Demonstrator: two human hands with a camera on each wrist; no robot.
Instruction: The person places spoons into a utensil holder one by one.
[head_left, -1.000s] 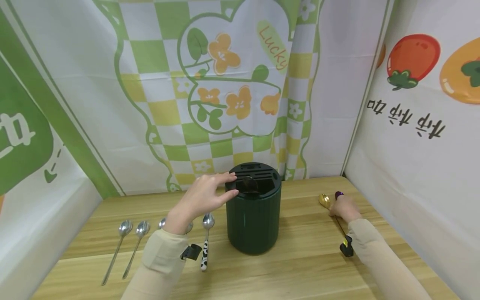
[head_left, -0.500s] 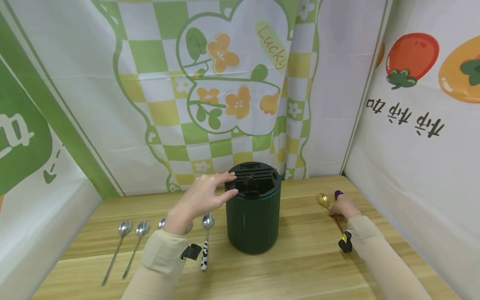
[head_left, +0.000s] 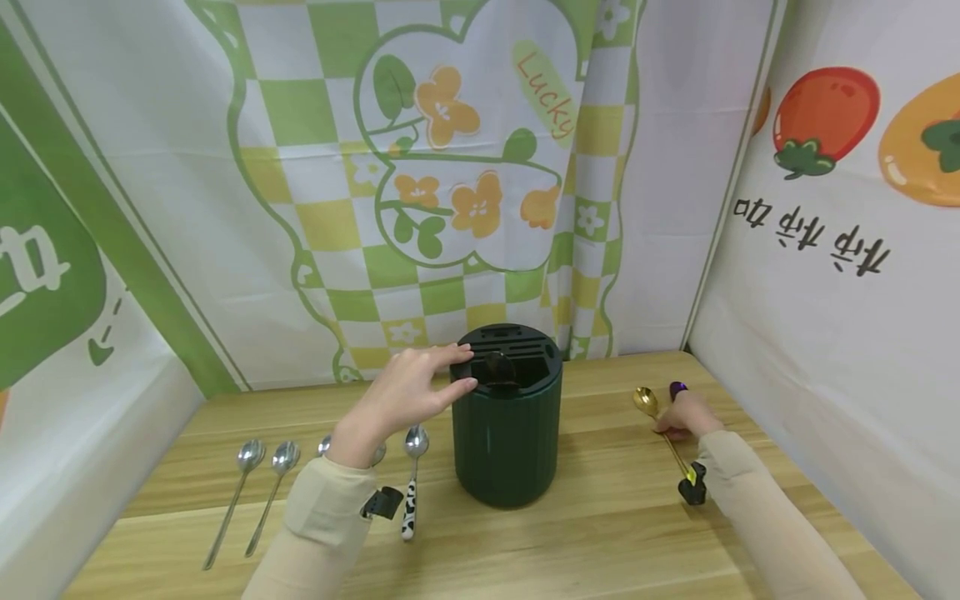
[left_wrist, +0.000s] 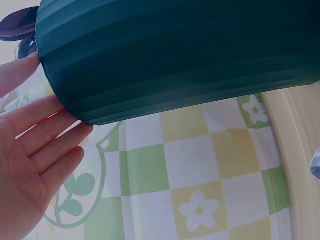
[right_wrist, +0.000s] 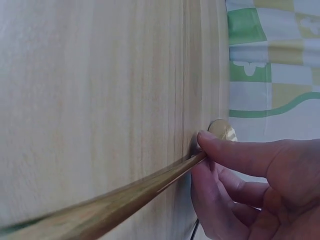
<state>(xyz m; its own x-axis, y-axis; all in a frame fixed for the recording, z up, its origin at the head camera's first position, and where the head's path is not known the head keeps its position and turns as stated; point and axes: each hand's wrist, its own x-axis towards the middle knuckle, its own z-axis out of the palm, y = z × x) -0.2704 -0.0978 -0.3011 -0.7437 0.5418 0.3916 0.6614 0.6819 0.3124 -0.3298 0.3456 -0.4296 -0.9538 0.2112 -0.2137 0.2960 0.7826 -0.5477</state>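
Note:
My right hand [head_left: 687, 415] pinches the handle of a gold spoon [head_left: 645, 402] low over the wooden table; in the right wrist view the thumb and fingers close on its handle [right_wrist: 150, 187]. Just beyond that hand shows the purple head of another spoon [head_left: 678, 389], the rest mostly hidden. My left hand [head_left: 408, 387] touches the upper side of a dark green utensil holder [head_left: 506, 450], its fingers stretched out along the rim. A dark spoon head [head_left: 500, 367] sticks up from the holder's open compartment. The left wrist view shows the extended fingers [left_wrist: 55, 132] against the holder's ribbed wall.
Several silver spoons lie on the table [head_left: 600, 533] at left, including one with a black-and-white spotted handle [head_left: 409, 508]; my left forearm partly covers some. A checkered curtain [head_left: 315, 208] hangs behind, and a white printed cloth wall [head_left: 825, 333] stands on the right.
The gold spoon's head has shifted slightly left in my right hand, and more of its handle shows. My left hand and the holder stay in place.

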